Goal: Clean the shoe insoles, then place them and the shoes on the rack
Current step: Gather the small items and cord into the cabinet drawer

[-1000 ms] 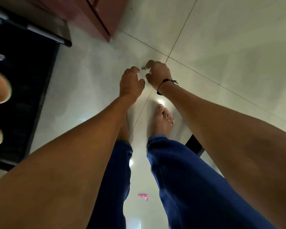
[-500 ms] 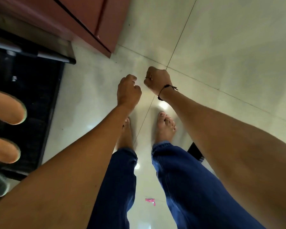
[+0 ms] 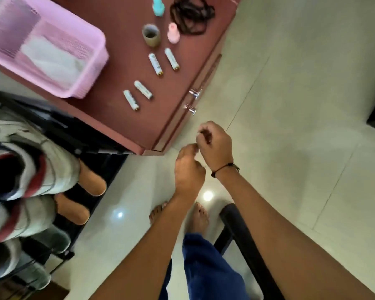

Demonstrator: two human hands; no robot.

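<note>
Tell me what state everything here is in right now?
Left hand: fingers curled, empty as far as visible.
Right hand: fingers curled, grip unclear.
Shoes: on the rack.
Insoles: on the rack, under the shoes.
Pink basket: upright, holding white cloth.
Batteries: lying flat.
Cabinet drawers: closed.

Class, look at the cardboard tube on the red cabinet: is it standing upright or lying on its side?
Upright. The cardboard tube on the cabinet shows its round open end to the downward-looking camera, unlike the batteries lying flat beside it.
</note>
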